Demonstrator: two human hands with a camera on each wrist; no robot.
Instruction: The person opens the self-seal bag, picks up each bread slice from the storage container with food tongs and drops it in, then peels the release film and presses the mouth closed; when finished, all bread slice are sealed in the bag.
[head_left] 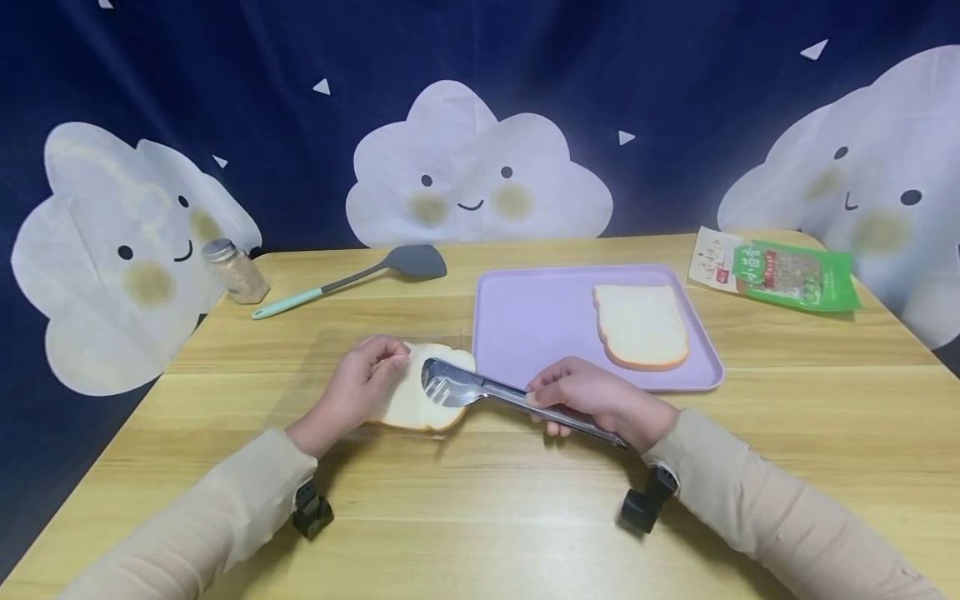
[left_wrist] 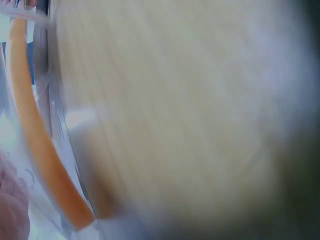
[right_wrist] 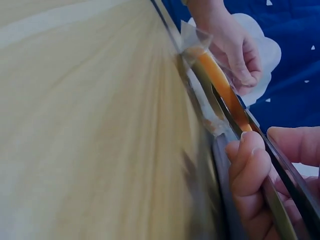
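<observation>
A slice of white bread [head_left: 405, 393] with an orange-brown crust lies partly inside a clear plastic bag, whose film [right_wrist: 195, 36] shows in the right wrist view. My left hand [head_left: 362, 379] pinches the bag at the slice's left side, fingers curled. With my right hand [head_left: 588, 396] I grip metal food tongs [head_left: 517, 397] by their arms. The tongs' slotted head [head_left: 450, 383] lies over the slice's right part. In the right wrist view the crust edge [right_wrist: 220, 85] sits between the tong arms. The left wrist view is blurred, with the crust [left_wrist: 37, 130] at its left.
A second bread slice [head_left: 641, 325] lies on a lilac tray [head_left: 532, 325]. Behind stand a grey spatula [head_left: 360, 275] with a mint handle and a seasoning jar [head_left: 236, 271]. A green-and-white seasoning packet [head_left: 780, 271] lies at the back right of the wooden table [head_left: 480, 517].
</observation>
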